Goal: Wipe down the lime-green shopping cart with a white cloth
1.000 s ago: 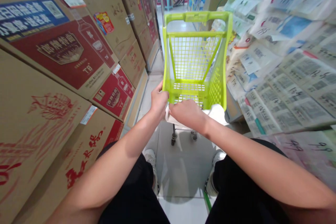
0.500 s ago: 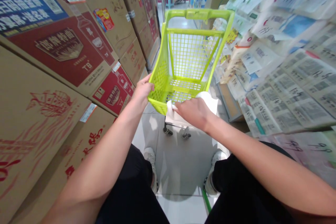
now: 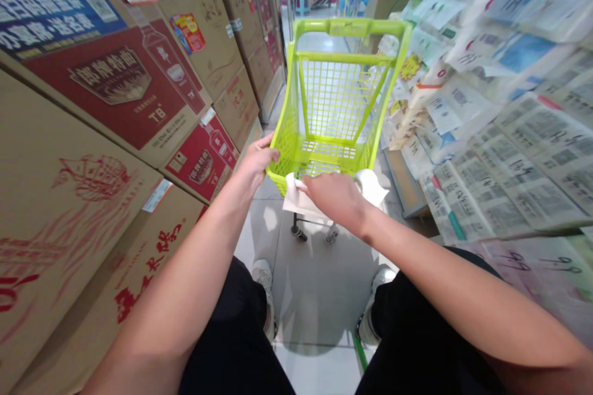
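A lime-green plastic shopping cart stands in front of me, its gridded basket bare inside and its handle at the far end. My left hand is closed around the near left corner of the rim. Pressed over the near rim is a white cloth, possibly a wipe, bunched under my right hand. Its ends stick out on both sides of the fingers, which are curled down over the edge and partly hidden.
Stacked cardboard cartons line the left side closely. On the right hang packaged goods with handwritten prices, above a low shelf edge. A blue stool is far down the aisle. A green strip lies by my right shoe.
My right hand and the cloth have slid a little left along the near rim. The cart has turned slightly, its near left corner shifting right and up with my left hand still on it.
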`<state>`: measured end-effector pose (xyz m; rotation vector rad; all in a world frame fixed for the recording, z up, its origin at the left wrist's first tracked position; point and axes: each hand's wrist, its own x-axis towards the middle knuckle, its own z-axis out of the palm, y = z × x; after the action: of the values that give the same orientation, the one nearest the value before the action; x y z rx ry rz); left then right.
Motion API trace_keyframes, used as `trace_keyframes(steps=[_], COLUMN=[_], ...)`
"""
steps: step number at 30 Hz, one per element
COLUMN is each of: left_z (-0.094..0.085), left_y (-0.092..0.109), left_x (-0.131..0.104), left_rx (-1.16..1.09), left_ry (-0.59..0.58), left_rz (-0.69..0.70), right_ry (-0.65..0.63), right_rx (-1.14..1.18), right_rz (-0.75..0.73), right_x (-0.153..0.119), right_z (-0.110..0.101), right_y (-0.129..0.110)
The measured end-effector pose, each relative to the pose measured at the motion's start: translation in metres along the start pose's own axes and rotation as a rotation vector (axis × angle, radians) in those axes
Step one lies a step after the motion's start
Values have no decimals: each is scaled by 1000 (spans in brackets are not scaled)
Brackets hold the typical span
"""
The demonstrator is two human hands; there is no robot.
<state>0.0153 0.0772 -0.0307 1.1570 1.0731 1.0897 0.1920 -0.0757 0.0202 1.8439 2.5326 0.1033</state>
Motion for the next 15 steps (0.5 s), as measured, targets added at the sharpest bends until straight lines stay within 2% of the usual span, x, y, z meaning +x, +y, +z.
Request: trace_keyframes(steps=[3, 6, 9, 11, 12, 14, 15], left_z=[-24, -41, -45, -40, -35, -21, -14], left_y=[6, 10, 21, 32, 38, 48, 51], left_x=[21, 32, 28, 15, 5, -21, -34], left_rx=[69, 149, 322, 486, 564, 700, 789], left_ry=[-62, -100, 84, 182, 175, 29, -126], left_rz=[10, 105, 342, 541, 623, 691, 682], right_ry=[-64, -76, 123, 296, 351, 388, 385], right_rx=[-39, -42, 66, 120, 126, 117, 119], right_rz=[-18, -124, -211, -149, -90, 11, 33], right_x=[-3, -8, -15, -19, -20, -21, -21], right_z=[-6, -9, -8, -7, -6, -3, -2], right_y=[7, 14, 28, 42, 50, 64, 70])
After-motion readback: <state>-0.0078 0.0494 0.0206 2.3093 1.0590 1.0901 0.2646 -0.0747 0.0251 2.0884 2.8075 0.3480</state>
